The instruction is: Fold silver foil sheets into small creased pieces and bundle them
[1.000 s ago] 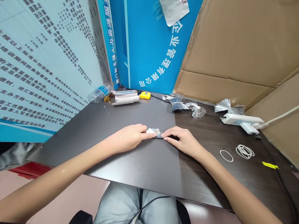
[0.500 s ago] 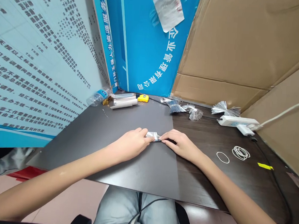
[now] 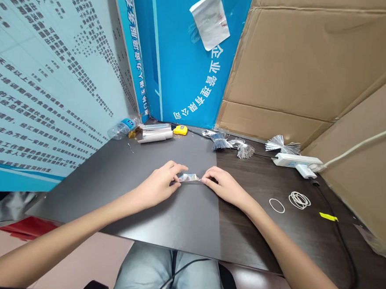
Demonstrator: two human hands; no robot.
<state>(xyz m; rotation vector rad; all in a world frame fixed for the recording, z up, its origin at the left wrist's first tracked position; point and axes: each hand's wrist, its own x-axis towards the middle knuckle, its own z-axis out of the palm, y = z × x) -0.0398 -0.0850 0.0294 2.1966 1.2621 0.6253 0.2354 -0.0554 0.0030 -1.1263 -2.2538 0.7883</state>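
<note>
A short, creased strip of silver foil (image 3: pixel 189 177) lies low over the grey tabletop, stretched between my two hands. My left hand (image 3: pixel 160 182) is at its left end, index finger lifted and pointing out over it, the thumb and another finger closed near the edge. At the opposite end, the thumb and fingertips of my right hand (image 3: pixel 222 185) pinch the foil's narrow tip. Farther back on the table lie fanned bundles of cut foil strips (image 3: pixel 221 141), gathered in the middle like bows.
Along the back are a plastic bottle (image 3: pixel 123 128), silver rolls (image 3: pixel 155 135), a yellow tape measure (image 3: pixel 180 130) and a white power strip (image 3: pixel 297 161). White rubber bands (image 3: pixel 299 200) and a yellow strip (image 3: pixel 328 217) lie at right. Printed boards (image 3: pixel 184 73) and cardboard (image 3: pixel 285 58) wall the table.
My left hand has drawn left and its index finger has lifted, so more of the foil strip shows between my hands. The right hand still pinches its end. The view has shifted slightly.
</note>
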